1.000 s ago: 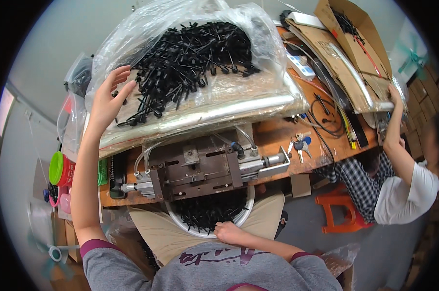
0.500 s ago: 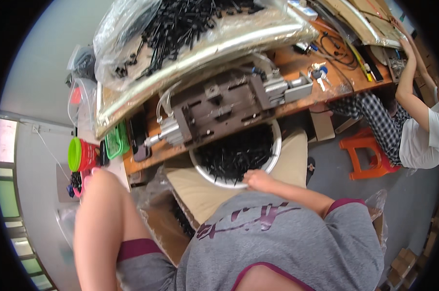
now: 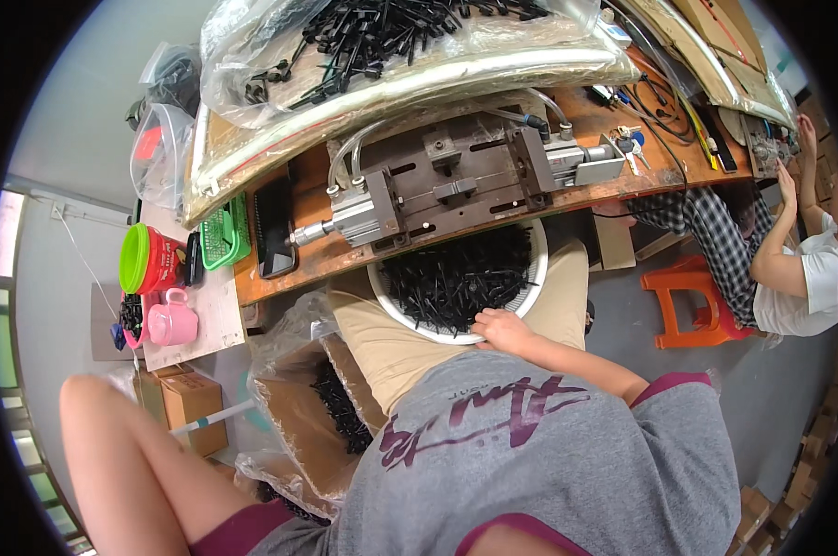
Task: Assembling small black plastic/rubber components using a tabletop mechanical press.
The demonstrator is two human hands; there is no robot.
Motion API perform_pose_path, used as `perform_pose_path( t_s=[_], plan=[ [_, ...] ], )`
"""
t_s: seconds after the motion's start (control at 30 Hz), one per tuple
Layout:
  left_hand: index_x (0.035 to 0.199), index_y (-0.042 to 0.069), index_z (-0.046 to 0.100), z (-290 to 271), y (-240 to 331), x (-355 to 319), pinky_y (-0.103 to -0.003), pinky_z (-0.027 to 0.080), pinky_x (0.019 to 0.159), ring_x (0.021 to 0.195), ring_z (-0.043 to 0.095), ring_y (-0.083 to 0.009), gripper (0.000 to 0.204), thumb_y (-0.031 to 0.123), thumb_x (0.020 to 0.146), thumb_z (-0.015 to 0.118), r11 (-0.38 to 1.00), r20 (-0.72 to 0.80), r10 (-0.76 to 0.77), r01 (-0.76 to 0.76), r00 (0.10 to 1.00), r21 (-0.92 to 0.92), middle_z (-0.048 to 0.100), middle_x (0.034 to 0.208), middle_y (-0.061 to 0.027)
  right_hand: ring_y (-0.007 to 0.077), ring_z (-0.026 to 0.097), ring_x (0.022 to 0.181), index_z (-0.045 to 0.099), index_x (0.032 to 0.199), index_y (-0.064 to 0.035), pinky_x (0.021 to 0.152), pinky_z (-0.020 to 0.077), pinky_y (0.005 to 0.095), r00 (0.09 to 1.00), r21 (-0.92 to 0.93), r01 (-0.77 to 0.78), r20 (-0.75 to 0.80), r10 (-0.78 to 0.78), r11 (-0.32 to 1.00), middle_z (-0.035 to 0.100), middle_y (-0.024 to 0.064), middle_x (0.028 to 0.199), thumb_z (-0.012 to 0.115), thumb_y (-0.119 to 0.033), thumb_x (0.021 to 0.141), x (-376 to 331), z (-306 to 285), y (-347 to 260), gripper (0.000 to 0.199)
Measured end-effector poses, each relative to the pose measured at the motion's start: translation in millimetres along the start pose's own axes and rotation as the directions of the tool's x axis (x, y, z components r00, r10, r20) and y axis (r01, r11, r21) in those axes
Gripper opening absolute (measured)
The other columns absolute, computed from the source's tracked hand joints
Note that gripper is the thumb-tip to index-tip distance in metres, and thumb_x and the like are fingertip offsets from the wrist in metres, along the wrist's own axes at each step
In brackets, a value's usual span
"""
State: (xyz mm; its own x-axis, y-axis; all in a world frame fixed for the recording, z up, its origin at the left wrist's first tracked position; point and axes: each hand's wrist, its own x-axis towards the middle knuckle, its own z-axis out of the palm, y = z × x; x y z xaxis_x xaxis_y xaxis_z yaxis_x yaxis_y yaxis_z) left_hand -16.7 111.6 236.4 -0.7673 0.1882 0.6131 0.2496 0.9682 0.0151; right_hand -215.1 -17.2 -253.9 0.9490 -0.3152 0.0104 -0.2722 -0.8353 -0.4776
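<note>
A round white basket rests on my lap under the bench edge, filled with small black plastic parts. My right hand is at its near rim, fingers curled over the edge; whether a black part is also between the fingertips is hidden. My left arm is bent out at the left, its elbow raised, and the left hand is out of view. In front of me, a dark metal fixture with a pneumatic cylinder on each side sits on the wooden bench.
Behind the fixture, a plastic-wrapped tray carries a heap of black parts. A phone, green basket and pink mug stand left. Keys lie right. A lined carton is below left. A person sits by an orange stool.
My left arm has swung outward to the left, uncovering the pink mug and the cartons. The right hand stays at the basket rim. The whole view has shifted slightly.
</note>
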Motion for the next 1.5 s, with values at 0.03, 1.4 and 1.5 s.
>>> perform_pose_path(
  t_s=[0.03,1.4,1.5],
  plan=[
    [0.101,-0.009,0.066,-1,1,-1,-0.047,0.054,0.085,0.094,0.066,-0.0348,0.034,0.021,0.089,0.058,1.000,-0.009,-0.001,0.001,1.000,-0.003,0.065,0.100,-0.0234,0.0263,0.061,0.096,0.066,0.088,-0.0074,0.080,0.0544,0.0394,1.000,-0.004,-0.004,0.005,0.004,1.000,0.060,0.0070,0.093,0.078,-0.024,0.072,1,-1,-1,0.026],
    [0.130,-0.002,0.053,116,-104,-148,-0.044,0.040,0.105,0.120,0.054,-0.0307,0.046,0.030,0.097,0.054,0.520,-0.875,-0.038,0.758,0.482,0.394,0.053,0.134,-0.0191,0.0289,0.062,0.102,0.068,0.099,-0.0092,0.083,0.0551,0.0413,0.984,0.034,-0.069,0.165,0.063,0.997,0.062,0.0099,0.100,0.078,-0.026,0.075,8,-1,-4,0.031],
    [0.132,-0.002,0.052,113,-101,-153,-0.044,0.039,0.106,0.121,0.053,-0.0305,0.048,0.030,0.097,0.054,0.464,-0.883,0.031,0.776,0.469,0.428,0.052,0.137,-0.0188,0.0300,0.064,0.101,0.068,0.101,-0.0084,0.082,0.0556,0.0419,0.969,-0.020,-0.008,0.246,0.012,1.000,0.065,0.0102,0.102,0.076,-0.022,0.075,11,-11,-5,0.030]
  ],
)
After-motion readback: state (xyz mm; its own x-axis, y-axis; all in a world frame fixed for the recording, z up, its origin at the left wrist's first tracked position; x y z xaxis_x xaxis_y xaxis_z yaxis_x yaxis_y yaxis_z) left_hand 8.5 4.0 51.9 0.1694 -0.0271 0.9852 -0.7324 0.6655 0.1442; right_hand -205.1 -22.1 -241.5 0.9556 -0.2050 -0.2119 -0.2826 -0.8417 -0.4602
